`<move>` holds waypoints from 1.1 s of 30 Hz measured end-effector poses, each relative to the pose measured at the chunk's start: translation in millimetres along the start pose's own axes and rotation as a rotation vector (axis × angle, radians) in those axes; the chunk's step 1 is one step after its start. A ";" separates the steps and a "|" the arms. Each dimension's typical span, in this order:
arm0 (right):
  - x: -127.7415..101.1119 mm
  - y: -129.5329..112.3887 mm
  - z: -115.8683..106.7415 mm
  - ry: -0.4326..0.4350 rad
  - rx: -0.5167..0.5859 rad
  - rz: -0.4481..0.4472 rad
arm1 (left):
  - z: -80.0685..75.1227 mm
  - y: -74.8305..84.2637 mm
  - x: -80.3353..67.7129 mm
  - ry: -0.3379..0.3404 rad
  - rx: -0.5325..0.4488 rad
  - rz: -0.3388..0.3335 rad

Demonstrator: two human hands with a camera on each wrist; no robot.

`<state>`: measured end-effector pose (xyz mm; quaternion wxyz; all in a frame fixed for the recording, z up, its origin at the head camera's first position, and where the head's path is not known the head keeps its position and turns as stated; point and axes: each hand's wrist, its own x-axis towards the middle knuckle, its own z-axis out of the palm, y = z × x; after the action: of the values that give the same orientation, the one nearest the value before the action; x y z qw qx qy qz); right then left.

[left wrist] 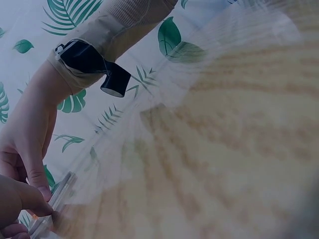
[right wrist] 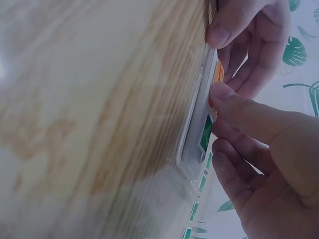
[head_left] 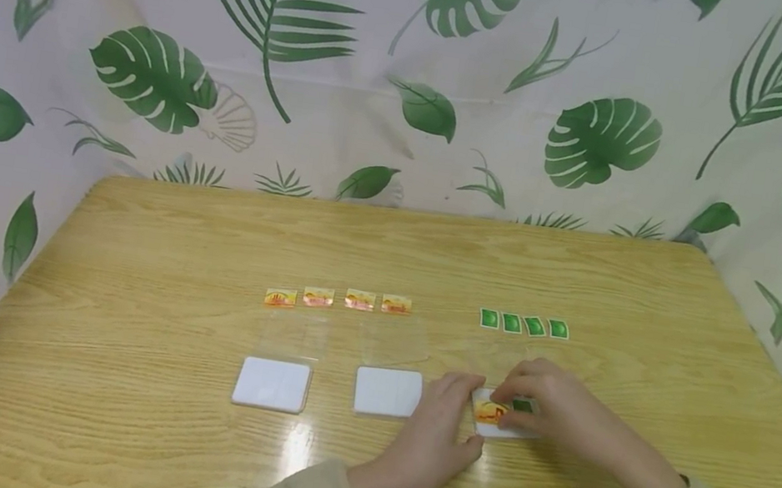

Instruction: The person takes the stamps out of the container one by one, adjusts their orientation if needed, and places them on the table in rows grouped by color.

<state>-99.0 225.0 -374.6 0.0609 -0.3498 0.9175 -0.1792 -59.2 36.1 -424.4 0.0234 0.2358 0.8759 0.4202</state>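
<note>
Both hands meet over the rightmost white card (head_left: pixel 507 428) on the wooden table (head_left: pixel 134 239).

From overhead the left hand (head_left: pixel 434 432) steadies the card's left edge while the right hand (head_left: pixel 549 407) pinches an orange sticker (head_left: pixel 490 412) on it, a green sticker (head_left: pixel 523 405) alongside. The right wrist view alone shows the card's thick edge (right wrist: pixel 197 129). Leaf-print cloth (head_left: pixel 417 71) walls the table. The left wrist view is blurred; the left fingers' curl is hard to tell.
</note>
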 end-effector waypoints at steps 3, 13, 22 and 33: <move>-0.1 -0.6 0.3 0.000 0.000 0.006 | 0.4 -0.2 -0.2 0.001 0.000 -0.002; -0.4 -3.2 -2.5 -0.017 0.003 0.012 | 0.4 -0.4 -1.0 -0.001 0.004 -0.003; -1.1 -6.6 -16.9 -0.025 0.016 0.079 | -0.8 0.6 -1.5 -0.004 -0.005 -0.019; 11.2 10.3 -36.8 0.035 -0.047 0.101 | -1.0 1.2 -0.4 0.001 -0.008 -0.031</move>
<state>-122.5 235.2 -344.1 0.0455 -0.3011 0.9389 -0.1603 -58.6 35.8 -422.9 0.0304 0.2217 0.8779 0.4232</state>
